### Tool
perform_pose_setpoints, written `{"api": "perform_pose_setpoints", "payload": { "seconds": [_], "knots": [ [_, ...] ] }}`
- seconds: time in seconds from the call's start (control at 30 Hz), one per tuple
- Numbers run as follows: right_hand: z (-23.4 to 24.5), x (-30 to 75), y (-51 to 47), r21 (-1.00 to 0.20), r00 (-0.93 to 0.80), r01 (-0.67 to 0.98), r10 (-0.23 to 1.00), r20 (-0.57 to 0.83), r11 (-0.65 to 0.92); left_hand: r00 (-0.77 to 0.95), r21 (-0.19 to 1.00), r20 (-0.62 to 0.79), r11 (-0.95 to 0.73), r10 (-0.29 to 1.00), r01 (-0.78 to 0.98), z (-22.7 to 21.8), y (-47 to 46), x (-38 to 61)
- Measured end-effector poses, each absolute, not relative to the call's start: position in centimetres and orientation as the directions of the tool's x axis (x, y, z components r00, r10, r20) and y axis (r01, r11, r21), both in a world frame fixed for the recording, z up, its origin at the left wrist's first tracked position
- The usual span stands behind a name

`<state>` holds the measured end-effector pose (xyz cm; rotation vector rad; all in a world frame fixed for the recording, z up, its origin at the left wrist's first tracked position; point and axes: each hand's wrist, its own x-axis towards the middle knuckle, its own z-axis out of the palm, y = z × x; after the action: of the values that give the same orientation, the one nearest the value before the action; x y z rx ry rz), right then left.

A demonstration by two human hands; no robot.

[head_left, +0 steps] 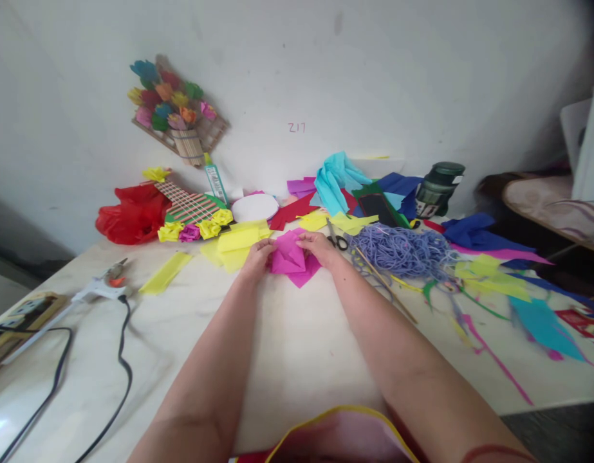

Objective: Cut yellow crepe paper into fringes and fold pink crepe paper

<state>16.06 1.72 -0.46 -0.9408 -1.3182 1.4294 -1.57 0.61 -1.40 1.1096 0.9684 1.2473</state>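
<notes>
Both hands hold a piece of magenta crepe paper (291, 254) above the middle of the table. My left hand (259, 257) pinches its left edge, and my right hand (318, 247) grips the upper right edge. The sheet looks folded, with a corner pointing down toward me. Yellow crepe paper pieces (236, 243) lie just beyond and left of my left hand. Black-handled scissors (338, 242) rest right beside my right hand. A thin wooden stick (388, 286) lies to the right of my right forearm.
On the left are a glue gun (103, 286) with its black cord (127, 370) and a power strip (24, 318). A tangle of purple yarn (403, 251) sits right, near a dark green jar (436, 190). A glue bottle (215, 181) stands by the wall.
</notes>
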Motion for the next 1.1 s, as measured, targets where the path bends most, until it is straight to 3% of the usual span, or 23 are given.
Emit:
{"api": "perform_pose_setpoints", "payload": {
  "seconds": [1.1],
  "knots": [
    [-0.99,16.18,2.13,-0.963,-0.240,-0.268,0.970,0.047,-0.020,0.128,0.939,0.021,0.025,0.992,-0.344,-0.90,0.35,-1.48]
  ]
}}
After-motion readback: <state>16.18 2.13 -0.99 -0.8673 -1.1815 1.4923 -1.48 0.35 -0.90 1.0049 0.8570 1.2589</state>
